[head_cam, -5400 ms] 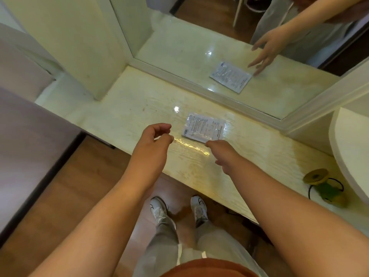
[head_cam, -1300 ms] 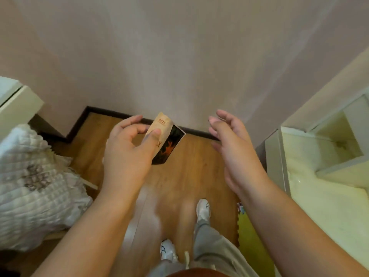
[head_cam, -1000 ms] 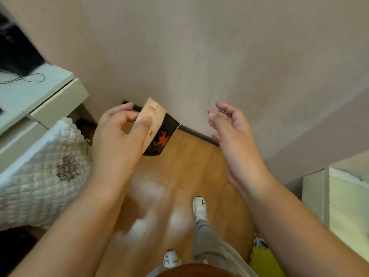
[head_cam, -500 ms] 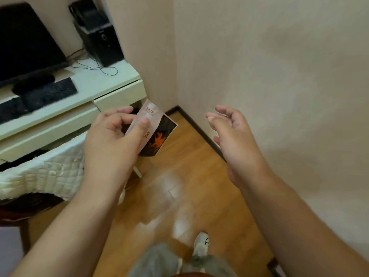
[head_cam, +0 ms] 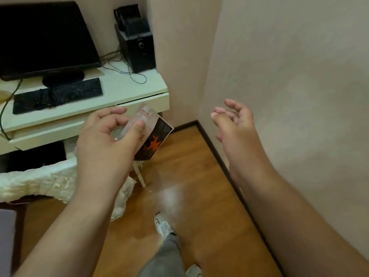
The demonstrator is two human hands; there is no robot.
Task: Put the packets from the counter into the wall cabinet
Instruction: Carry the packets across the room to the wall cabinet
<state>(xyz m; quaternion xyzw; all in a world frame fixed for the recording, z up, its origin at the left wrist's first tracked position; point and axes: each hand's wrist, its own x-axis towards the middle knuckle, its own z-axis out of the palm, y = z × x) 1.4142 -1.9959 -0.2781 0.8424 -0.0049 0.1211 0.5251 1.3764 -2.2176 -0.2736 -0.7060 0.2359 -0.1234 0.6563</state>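
My left hand (head_cam: 105, 140) pinches a small packet (head_cam: 152, 136) between thumb and fingers; the packet is pale at the top and black with an orange figure lower down. It hangs tilted in the air in front of a white desk's corner. My right hand (head_cam: 236, 124) floats to the right of it, empty, fingers loosely curled and apart, close to the beige wall. Neither the counter nor the wall cabinet is in view.
A white desk (head_cam: 127, 90) at the left carries a black monitor (head_cam: 44, 39), a keyboard (head_cam: 58, 94) and a speaker (head_cam: 136, 48) with cables. A chair with a cream quilted cover (head_cam: 40, 180) stands below. A beige wall (head_cam: 289, 86) runs along the right, wooden floor (head_cam: 189, 186) underfoot.
The view has swung left from the wall corner to the desk with the monitor. My left hand keeps hold of the packet; my right hand stays empty beside it.
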